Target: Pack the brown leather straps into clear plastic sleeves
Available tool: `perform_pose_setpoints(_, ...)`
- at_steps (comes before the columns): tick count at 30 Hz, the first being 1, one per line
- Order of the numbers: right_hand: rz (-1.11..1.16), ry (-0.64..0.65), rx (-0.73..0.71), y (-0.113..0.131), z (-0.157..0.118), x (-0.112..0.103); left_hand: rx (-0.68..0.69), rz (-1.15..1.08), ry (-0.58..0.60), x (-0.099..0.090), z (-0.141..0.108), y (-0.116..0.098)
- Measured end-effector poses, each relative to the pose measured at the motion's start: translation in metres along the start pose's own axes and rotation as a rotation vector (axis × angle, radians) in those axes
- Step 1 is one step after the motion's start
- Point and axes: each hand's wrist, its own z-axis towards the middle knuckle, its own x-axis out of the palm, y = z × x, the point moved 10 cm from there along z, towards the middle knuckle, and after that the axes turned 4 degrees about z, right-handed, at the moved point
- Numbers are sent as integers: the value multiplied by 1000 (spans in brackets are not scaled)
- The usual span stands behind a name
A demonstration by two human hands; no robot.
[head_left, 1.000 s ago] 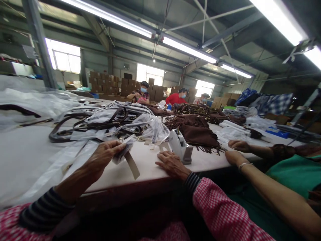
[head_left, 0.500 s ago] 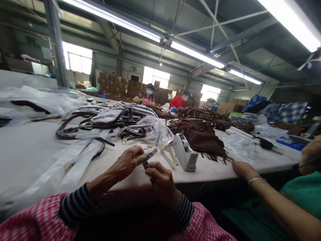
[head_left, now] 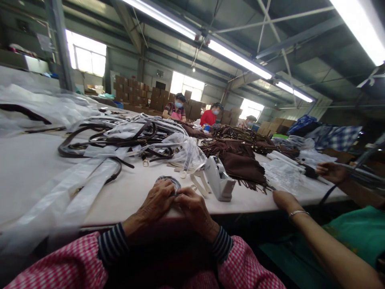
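Observation:
My left hand (head_left: 156, 199) and my right hand (head_left: 192, 209) meet at the near edge of the white worktable (head_left: 126, 196). Both close on a small coiled strap in clear plastic (head_left: 167, 182), most of it hidden by my fingers. Just right of my right hand stands a grey tape dispenser (head_left: 219, 178). Beyond my left hand lies a heap of dark brown leather straps in clear plastic bags (head_left: 120, 140).
Brown fringed suede bags (head_left: 237, 162) lie at the table's middle. A co-worker's hands (head_left: 285, 199) rest at the right, near loose plastic. Other masked workers (head_left: 177, 107) sit far down the table, with stacked cardboard cartons (head_left: 129, 94) behind.
My hands have come together and wound the strip into a small coil, now held low at the table edge. The co-worker's hand has moved right, and the view has shifted slightly.

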Motion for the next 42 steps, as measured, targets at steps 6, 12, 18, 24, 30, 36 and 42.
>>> perform_pose_setpoints(6,-76,154,90,-15,22,3,18,-110,63,-8,0,-1)
perform_pose_setpoints(12,96,248,259,-33,45,8,-163,-417,-67,-27,3,19)
perform_pose_setpoints(18,418,388,650,-64,52,26,-201,-447,-183,-28,9,20)
perform_pose_setpoints(24,459,519,718,-80,54,39,-235,-505,-252,-23,18,17)
perform_pose_setpoints(30,472,527,701,-82,54,40,-206,-543,-177,-28,16,21)
perform_pose_setpoints(36,417,583,695,-77,56,41,-11,41,146,-17,4,17)
perform_pose_setpoints(42,271,842,628,-61,69,47,42,76,177,-9,1,11)
